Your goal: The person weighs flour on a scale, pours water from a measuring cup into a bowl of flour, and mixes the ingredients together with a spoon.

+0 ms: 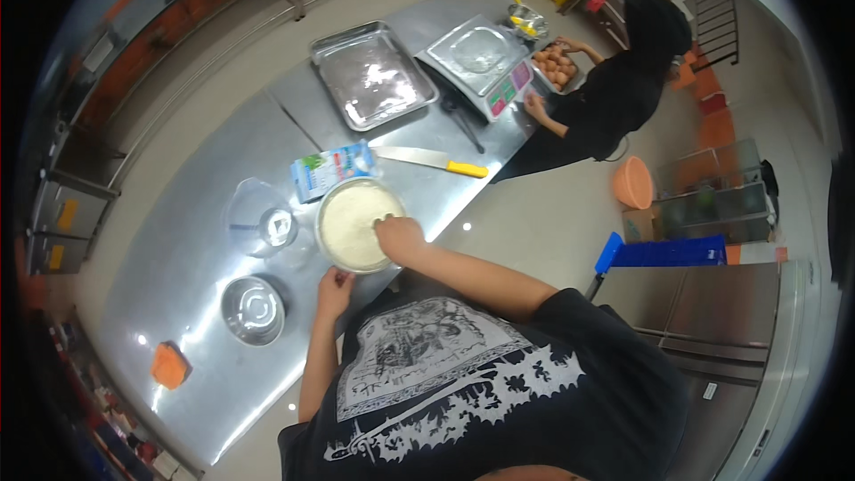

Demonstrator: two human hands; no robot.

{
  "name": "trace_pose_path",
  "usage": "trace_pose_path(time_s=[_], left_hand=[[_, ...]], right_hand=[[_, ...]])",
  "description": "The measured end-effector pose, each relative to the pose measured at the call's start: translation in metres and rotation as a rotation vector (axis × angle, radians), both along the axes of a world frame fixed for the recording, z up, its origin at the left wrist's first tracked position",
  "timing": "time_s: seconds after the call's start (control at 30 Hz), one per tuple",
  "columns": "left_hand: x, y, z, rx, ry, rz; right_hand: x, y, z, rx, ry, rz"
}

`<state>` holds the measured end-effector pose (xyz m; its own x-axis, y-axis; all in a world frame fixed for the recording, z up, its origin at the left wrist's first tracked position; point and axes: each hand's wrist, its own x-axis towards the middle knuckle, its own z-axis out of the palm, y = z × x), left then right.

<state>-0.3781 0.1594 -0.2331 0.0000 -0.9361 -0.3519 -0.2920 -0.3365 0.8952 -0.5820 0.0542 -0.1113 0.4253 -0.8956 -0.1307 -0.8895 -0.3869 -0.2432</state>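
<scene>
A round metal pan (357, 226) filled with a pale yellow mixture stands near the edge of the steel table. My left hand (336, 288) pinches its near rim with fingers and thumb. My right hand (399, 238) is over the pan's right side, its fingertips at the pale surface; whether they hold something small is hidden. Behind the pan, and partly covered by it, lies a blue and white printed packet (320, 174). A knife with a yellow handle (467, 168) lies to the right of the packet. A clear plastic vessel (257, 222) is left of the pan, and an empty steel bowl (253, 311) is nearer the left.
An orange cloth (169, 366) lies at the table's left end. Farther back are a rectangular metal tray (374, 77), dark tongs (462, 123) and a digital scale (477, 57). A co-worker in black (601, 100) stands at the right beside a tray of brown eggs (554, 68).
</scene>
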Motion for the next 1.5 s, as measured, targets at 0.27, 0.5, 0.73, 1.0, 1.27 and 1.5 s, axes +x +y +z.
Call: trace_pose_path(time_s=[0.27, 0.5, 0.73, 1.0, 1.27, 1.5], left_hand=[[-0.007, -0.004, 0.04, -0.022, -0.196, -0.009], [-0.005, 0.002, 0.03, 0.004, -0.265, -0.02], [-0.004, -0.001, 0.035, -0.011, -0.283, -0.01], [-0.011, -0.007, 0.041, 0.018, -0.243, -0.001], [-0.001, -0.003, 0.027, -0.064, -0.26, -0.036], [0.008, -0.01, 0.028, 0.069, -0.169, -0.001]], right_hand=[[0.021, 0.021, -0.003, -0.016, 0.075, -0.018], [0.019, 0.01, -0.01, -0.038, 0.071, -0.119], [0.016, 0.0, 0.018, 0.026, 0.088, -0.014], [0.01, 0.0, 0.026, 0.113, 0.078, -0.066], [-0.014, -0.017, 0.0, -0.017, -0.014, -0.024], [-0.046, -0.055, -0.028, 0.16, 0.023, 0.075]])
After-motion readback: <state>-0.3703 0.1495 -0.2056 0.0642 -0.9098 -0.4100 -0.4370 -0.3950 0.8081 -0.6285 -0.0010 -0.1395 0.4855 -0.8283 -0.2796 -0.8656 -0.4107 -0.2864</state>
